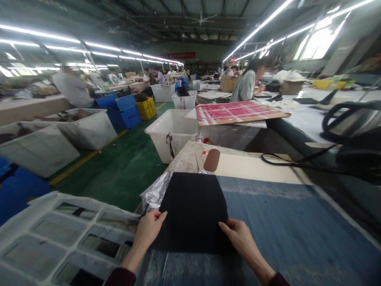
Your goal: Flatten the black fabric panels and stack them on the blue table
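Note:
A black fabric panel (192, 210) lies over the blue-grey work surface (291, 226) in front of me. My left hand (150, 226) pinches its left edge between thumb and fingers. At the opposite edge, my right hand (238, 234) grips the same panel with the thumb on top. Crumpled silver sheeting (156, 190) sticks out beside the panel's far left corner. Beyond the panel, a brown rounded piece (212, 160) rests on a cream board (253, 167).
A white frame with square openings (65, 238) stands at the lower left. White bins (172, 127) and a red-patterned board (238, 111) are ahead. A black strap (279, 161) trails at right. Co-workers (244, 85) sit at tables beyond.

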Available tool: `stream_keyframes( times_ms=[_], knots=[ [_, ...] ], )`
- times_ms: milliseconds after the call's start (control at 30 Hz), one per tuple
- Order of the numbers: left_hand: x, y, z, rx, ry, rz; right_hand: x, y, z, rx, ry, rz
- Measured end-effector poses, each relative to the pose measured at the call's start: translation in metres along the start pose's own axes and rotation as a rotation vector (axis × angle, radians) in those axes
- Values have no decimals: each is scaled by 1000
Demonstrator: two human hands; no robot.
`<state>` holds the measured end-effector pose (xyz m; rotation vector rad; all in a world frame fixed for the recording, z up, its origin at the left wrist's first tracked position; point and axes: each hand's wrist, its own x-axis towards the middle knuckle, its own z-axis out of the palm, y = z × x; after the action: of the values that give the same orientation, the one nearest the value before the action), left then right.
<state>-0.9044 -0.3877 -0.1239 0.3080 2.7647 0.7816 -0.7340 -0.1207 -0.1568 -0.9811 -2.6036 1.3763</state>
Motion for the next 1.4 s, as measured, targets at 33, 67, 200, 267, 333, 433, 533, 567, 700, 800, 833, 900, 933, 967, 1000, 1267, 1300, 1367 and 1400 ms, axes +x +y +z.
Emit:
stream_keyframes(
  times_ms=[33, 67, 200, 267, 333, 433, 533, 567, 700, 800, 833, 900, 933, 967, 1000, 1267, 1300, 1367, 1400],
  knots=[
    [0, 0, 0, 6, -2, 4, 0, 0, 0, 4, -3, 5],
    [0, 1, -1, 11, -4, 6, -1, -1, -1, 9, -5, 8],
    [-1, 0, -1, 12, -17, -5, -2, -4, -2, 18, -4, 14],
    [0, -1, 0, 4, -23, -11, -2, -5, -3, 3, 6, 16],
    [2, -3, 2, 8, -19, -11, -2, -6, -3, -22, 14, 15],
    [4, -4, 3, 36, -23, -13, -3, -7, -4, -61, 23, 18],
    [3, -3, 1, 101, -40, -18, -2, -7, -4, -76, 23, 20],
    [1, -1, 0, 149, -28, -14, -2, -7, -4, -74, 19, 19],
    [-17, 12, -3, 386, 211, 108, -2, -6, -4, -59, 18, 22],
    [-37, 30, 5, 382, 323, 428, -4, -7, -5, -49, 26, 19],
    [-43, 37, 9, 360, 296, 541, -5, -8, -5, -52, 32, 10],
    [-52, 47, 19, 328, 196, 699, -6, -11, -6, -63, 49, -9],
    [-56, 50, 24, 320, 149, 735, -7, -12, -6, -70, 53, -15],
    [-58, 53, 29, 316, 110, 751, -6, -12, -6, -74, 52, -17],
    [-59, 54, 32, 313, 87, 755, -6, -12, -7, -76, 45, -13],
    [-60, 48, 39, 329, 67, 733, -66, -26, -36, -164, 94, -114],
    [-60, 48, 39, 327, 67, 734, -87, -27, -37, -205, 84, -164],
    [-61, 49, 38, 314, 74, 731, -131, -23, -30, -282, -9, -235],
    [-62, 50, 37, 304, 80, 728, -152, -19, -23, -328, -59, -258]
  ],
)
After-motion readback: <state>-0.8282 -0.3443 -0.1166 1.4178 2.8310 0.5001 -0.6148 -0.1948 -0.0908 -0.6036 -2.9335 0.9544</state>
